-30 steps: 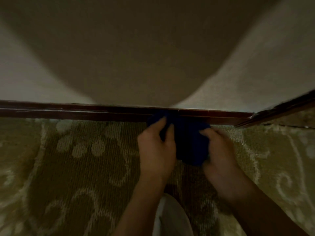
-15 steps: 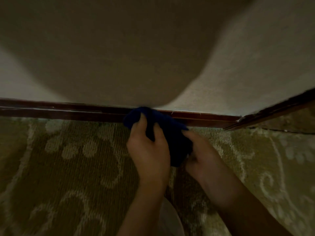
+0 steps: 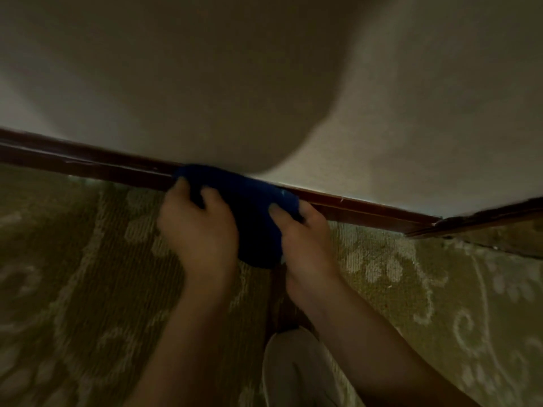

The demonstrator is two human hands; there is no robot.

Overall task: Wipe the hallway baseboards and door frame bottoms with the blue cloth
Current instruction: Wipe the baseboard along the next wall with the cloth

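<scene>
The dark blue cloth (image 3: 249, 210) is bunched against the dark red-brown wooden baseboard (image 3: 97, 164), which runs along the foot of a pale wall. My left hand (image 3: 199, 230) grips the cloth's left side, fingers curled over it. On the cloth's right side my right hand (image 3: 305, 245) holds it too. The cloth's upper edge lies over the top of the baseboard. To the right the baseboard meets a corner (image 3: 437, 223), where another dark strip (image 3: 493, 215) angles away.
A green patterned carpet (image 3: 88, 274) with pale scrolls covers the floor up to the baseboard. A light shoe (image 3: 293, 368) shows at the bottom, between my forearms. My shadow falls across the wall (image 3: 205, 83).
Both hands and the cloth have slid left along the baseboard, away from the corner. The view has tilted so the baseboard now slopes down to the right.
</scene>
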